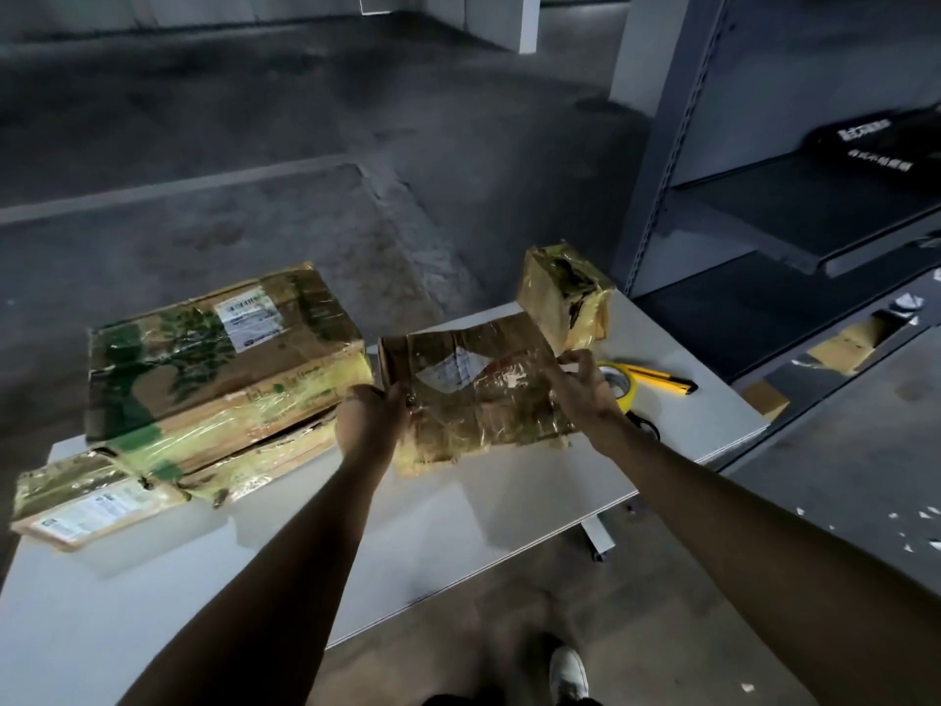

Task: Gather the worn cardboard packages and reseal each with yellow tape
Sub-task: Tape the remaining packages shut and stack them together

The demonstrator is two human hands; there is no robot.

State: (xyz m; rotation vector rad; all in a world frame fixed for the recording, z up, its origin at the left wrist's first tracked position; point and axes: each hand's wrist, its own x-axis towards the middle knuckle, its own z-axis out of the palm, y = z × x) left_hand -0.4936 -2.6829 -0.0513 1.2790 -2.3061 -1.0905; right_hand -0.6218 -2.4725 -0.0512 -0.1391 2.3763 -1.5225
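**On the white table, both our hands hold one worn package**

On the white table (458, 532), near its far edge, we hold a crumpled cardboard package (473, 400) glossy with tape, tilted up towards us. Our left hand (371, 415) grips its left edge with the fingers curled round it. Our right hand (585, 389) pinches the right edge near the upper corner.

Just left of it lies a large box (219, 349) with green print and a white label, and in front of that a flat package (91, 496), also labelled. A small box (565, 303) wrapped in yellow tape stands behind the held one. The yellow tape roll (630, 392) lies beyond our right hand, partly hidden by it, with a yellow utility knife (657, 378) touching its far side. Grey metal shelving (764, 196) stands to the right.
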